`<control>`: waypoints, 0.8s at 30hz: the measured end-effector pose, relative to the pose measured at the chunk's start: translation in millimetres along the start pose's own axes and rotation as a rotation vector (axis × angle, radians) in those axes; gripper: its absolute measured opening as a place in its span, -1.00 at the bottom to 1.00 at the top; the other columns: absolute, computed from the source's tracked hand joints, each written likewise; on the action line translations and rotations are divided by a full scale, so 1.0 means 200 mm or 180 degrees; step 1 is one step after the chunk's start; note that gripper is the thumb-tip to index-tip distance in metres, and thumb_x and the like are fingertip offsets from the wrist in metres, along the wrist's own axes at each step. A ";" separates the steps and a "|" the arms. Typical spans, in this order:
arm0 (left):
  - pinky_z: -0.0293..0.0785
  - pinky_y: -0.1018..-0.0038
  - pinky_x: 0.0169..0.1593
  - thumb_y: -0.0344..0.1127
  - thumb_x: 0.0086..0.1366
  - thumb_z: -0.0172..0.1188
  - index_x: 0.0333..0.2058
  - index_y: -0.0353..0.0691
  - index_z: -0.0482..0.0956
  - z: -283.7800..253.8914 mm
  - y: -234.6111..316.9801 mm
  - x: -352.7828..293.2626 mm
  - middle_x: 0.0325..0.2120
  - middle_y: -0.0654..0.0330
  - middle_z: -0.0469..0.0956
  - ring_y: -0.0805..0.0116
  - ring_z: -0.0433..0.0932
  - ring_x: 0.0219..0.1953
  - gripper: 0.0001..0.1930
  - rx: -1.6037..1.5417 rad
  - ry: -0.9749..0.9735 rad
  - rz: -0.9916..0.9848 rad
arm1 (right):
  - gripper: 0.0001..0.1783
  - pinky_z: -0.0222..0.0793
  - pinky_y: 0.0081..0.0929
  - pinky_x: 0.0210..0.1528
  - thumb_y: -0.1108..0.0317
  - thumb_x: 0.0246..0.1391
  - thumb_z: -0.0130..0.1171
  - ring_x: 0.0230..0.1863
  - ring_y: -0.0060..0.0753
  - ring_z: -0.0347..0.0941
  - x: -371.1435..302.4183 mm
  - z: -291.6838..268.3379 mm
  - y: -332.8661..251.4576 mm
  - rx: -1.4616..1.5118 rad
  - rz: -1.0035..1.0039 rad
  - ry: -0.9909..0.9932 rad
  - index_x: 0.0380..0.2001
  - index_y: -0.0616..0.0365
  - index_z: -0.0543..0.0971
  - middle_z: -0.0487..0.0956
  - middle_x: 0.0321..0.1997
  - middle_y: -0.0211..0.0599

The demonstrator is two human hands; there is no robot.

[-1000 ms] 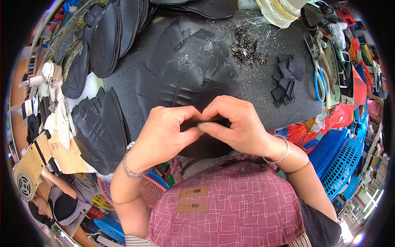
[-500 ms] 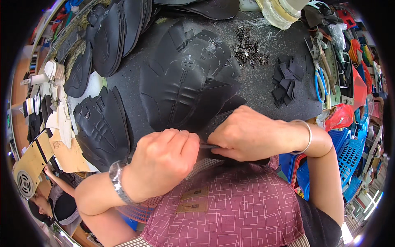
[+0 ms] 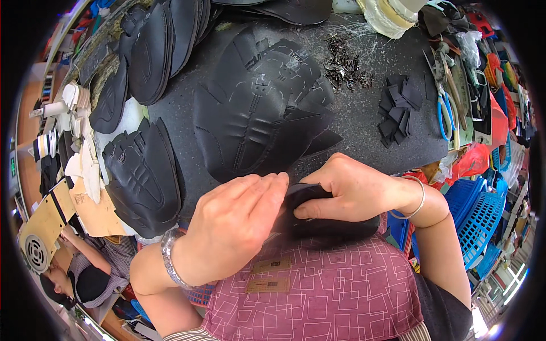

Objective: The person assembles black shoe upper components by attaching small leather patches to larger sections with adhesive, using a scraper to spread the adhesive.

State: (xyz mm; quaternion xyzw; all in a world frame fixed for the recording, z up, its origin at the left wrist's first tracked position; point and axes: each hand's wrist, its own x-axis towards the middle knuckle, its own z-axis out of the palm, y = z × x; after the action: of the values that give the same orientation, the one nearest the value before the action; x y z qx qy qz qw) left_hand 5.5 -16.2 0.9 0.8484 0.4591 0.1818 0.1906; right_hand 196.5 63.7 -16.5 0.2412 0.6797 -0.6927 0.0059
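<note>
My right hand [image 3: 352, 190] grips a black leather shoe upper [image 3: 338, 228] close to my apron, its thumb lying along the near side of the folded edge. My left hand [image 3: 236, 219] is at the left end of the same upper, its fingers nearly straight and pressed together. Its thumb and fingertips are hidden, though it seems to pinch the edge. Just beyond both hands, a stack of stitched black shoe uppers [image 3: 250, 122] lies on the dark work table [image 3: 364, 150].
More black uppers [image 3: 142, 176] lie at the left, with stacked black pieces [image 3: 151, 57] behind. Thread scraps [image 3: 344, 62], small black strips [image 3: 398, 108] and blue-handled scissors [image 3: 445, 113] lie to the right. Blue baskets [image 3: 480, 219] stand at right; another person [image 3: 91, 278] sits at left.
My left fingers have straightened from a fist-like pinch. My right hand has turned so its thumb shows, and more of the black upper is visible below it.
</note>
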 end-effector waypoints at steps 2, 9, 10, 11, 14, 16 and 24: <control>0.51 0.45 -0.28 -0.50 -0.16 0.13 -0.26 -0.49 0.46 0.00 -0.01 -0.01 -0.43 0.04 0.54 0.23 0.54 -0.38 -0.63 0.0098 0.0006 0.0099 | -0.82 0.28 -0.36 -0.51 0.38 -0.13 0.11 -0.63 -0.14 0.38 0.00 0.01 -0.01 -0.0044 -0.0062 -0.0020 -0.54 0.32 0.50 0.45 -0.66 -0.04; 0.51 0.46 -0.26 -0.50 -0.13 0.14 -0.25 -0.51 0.44 -0.02 0.01 -0.02 -0.40 0.01 0.52 0.23 0.55 -0.35 -0.62 0.0007 -0.0269 0.0074 | -0.81 0.26 -0.45 -0.60 0.33 -0.09 0.22 -0.71 -0.30 0.37 -0.01 0.03 0.04 -0.0431 -0.0329 -0.0085 -0.44 0.25 0.56 0.49 -0.66 -0.10; 0.51 0.46 -0.26 -0.50 -0.13 0.14 -0.25 -0.51 0.44 -0.02 0.01 -0.01 -0.40 0.01 0.52 0.23 0.55 -0.35 -0.62 0.0006 -0.0269 0.0077 | -0.81 0.27 -0.44 -0.59 0.34 -0.08 0.21 -0.69 -0.29 0.38 -0.01 0.03 0.03 -0.0453 -0.0251 -0.0160 -0.43 0.26 0.56 0.49 -0.65 -0.10; 0.51 0.45 -0.26 -0.50 -0.11 0.15 -0.23 -0.51 0.44 -0.04 0.01 0.00 -0.41 0.01 0.52 0.21 0.55 -0.34 -0.62 -0.0186 -0.0327 0.0054 | -0.80 0.28 -0.42 -0.58 0.34 -0.08 0.20 -0.68 -0.27 0.40 -0.01 0.02 0.02 -0.0475 -0.0172 -0.0235 -0.42 0.26 0.56 0.50 -0.64 -0.10; 0.51 0.42 -0.27 -0.50 -0.08 0.16 -0.22 -0.50 0.43 -0.04 0.00 -0.01 -0.43 0.02 0.52 0.18 0.54 -0.34 -0.63 -0.0467 -0.0358 0.0041 | -0.78 0.27 -0.25 -0.48 0.32 -0.13 0.12 -0.56 0.02 0.40 -0.02 0.05 0.00 -0.0145 -0.0194 -0.0038 -0.58 0.31 0.49 0.45 -0.64 0.00; 0.51 0.41 -0.27 -0.50 -0.06 0.17 -0.21 -0.49 0.42 -0.05 -0.01 -0.02 -0.45 0.03 0.52 0.16 0.54 -0.35 -0.63 -0.0561 -0.0327 0.0060 | -0.78 0.27 -0.25 -0.48 0.32 -0.12 0.12 -0.56 0.02 0.40 -0.01 0.06 0.01 -0.0135 -0.0195 -0.0058 -0.58 0.31 0.49 0.46 -0.64 0.00; 0.51 0.38 -0.32 -0.58 -0.16 0.21 -0.24 -0.45 0.47 -0.07 -0.02 0.00 -0.46 0.03 0.54 0.12 0.56 -0.38 -0.61 -0.0900 -0.0586 -0.0207 | -0.78 0.28 -0.24 -0.46 0.31 -0.11 0.11 -0.54 0.03 0.41 0.00 0.04 0.01 -0.0256 -0.0094 -0.0221 -0.57 0.30 0.49 0.46 -0.64 0.00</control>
State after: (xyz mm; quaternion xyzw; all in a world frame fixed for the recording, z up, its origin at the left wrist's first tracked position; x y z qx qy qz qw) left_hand -3.9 -12.4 11.4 0.8109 0.4368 0.1598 0.3551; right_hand 194.3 55.4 -17.9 0.2066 0.7098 -0.6728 0.0289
